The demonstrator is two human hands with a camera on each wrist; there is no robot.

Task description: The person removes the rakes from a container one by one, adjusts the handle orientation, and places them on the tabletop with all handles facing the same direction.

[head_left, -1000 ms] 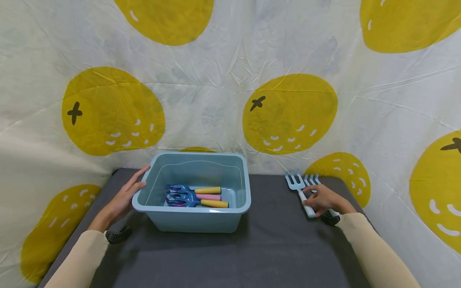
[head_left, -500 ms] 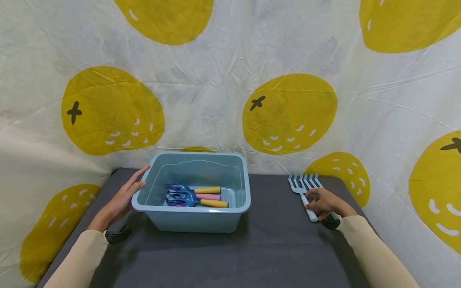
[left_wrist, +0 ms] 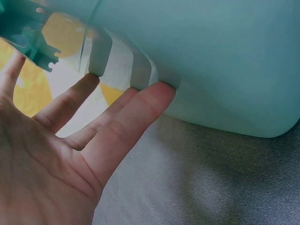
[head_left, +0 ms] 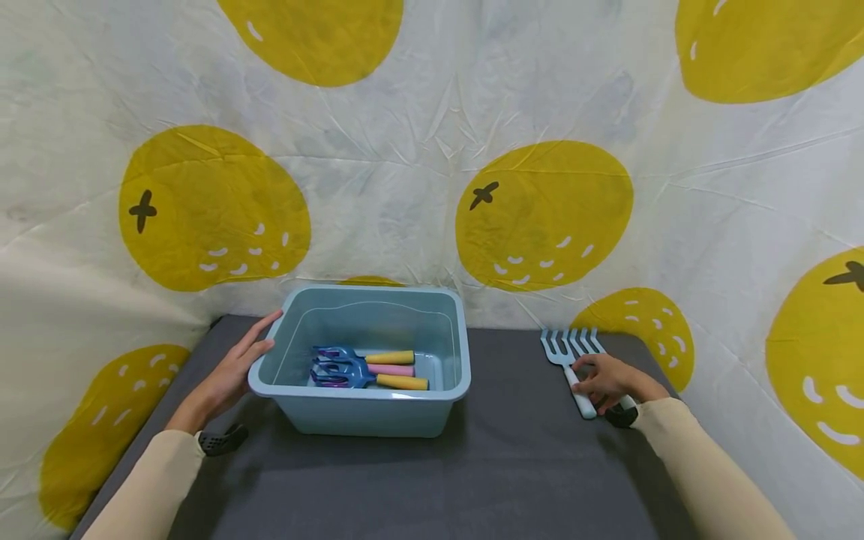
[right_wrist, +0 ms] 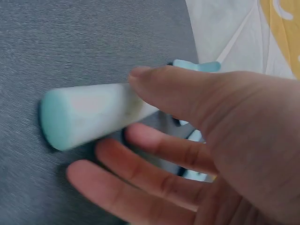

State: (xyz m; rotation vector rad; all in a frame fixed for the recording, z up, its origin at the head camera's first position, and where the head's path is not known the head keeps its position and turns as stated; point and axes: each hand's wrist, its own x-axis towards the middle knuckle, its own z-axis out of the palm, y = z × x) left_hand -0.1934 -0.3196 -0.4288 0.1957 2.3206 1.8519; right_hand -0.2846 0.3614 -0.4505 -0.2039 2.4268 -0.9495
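Note:
At the right of the table, my right hand (head_left: 604,381) has thumb and fingers on either side of the white handle of a light blue garden hand fork (head_left: 557,352), which lies with its tines away from me. In the right wrist view, the thumb lies over the handle (right_wrist: 93,110) and the fingertips sit along its lower edge. Beside it lies a second light blue tined tool (head_left: 589,342), partly hidden under the hand. My left hand (head_left: 232,369) rests with straight fingers against the left side of a blue-grey plastic tub (head_left: 364,412); the left wrist view shows its fingertips touching the wall.
Inside the tub, several blue tined garden tools (head_left: 347,371) with yellow and pink handles lie together. A dark grey cloth (head_left: 432,487) covers the table. Behind and at the sides hangs a white fabric (head_left: 378,217) printed with yellow fruit.
The hand fork has shifted slightly right and toward me, its tines now close beside the second tool. My right hand moved with it, then stayed. The left hand has not moved.

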